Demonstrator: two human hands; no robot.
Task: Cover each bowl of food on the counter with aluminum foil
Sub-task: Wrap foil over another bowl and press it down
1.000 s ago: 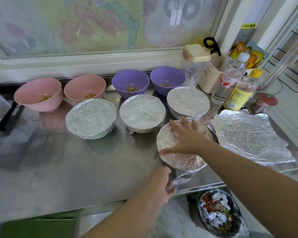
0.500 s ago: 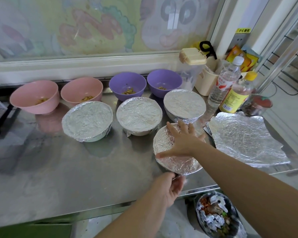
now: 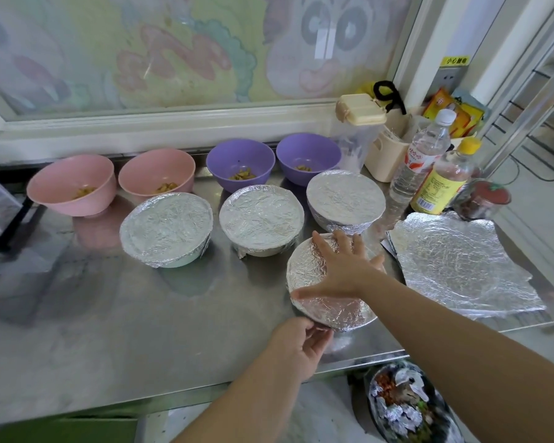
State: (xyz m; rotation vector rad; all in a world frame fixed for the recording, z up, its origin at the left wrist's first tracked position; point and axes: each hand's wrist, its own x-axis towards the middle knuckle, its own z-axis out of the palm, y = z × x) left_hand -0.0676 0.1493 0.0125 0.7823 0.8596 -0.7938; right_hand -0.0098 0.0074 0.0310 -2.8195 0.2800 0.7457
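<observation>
The right hand [image 3: 343, 270] is pressing flat, fingers spread in a released grip, on the foil-covered bowl [image 3: 333, 311] sitting near the counter [image 3: 109, 330] front edge. The left hand [image 3: 301, 346] is curling its grip round the foil at that bowl's near rim. A loose foil sheet [image 3: 454, 266] is lying just right of it.

right hand [image 3: 343, 270] flat on foiled bowl [image 3: 306, 270] | left hand [image 3: 301, 345] curled under rim
</observation>
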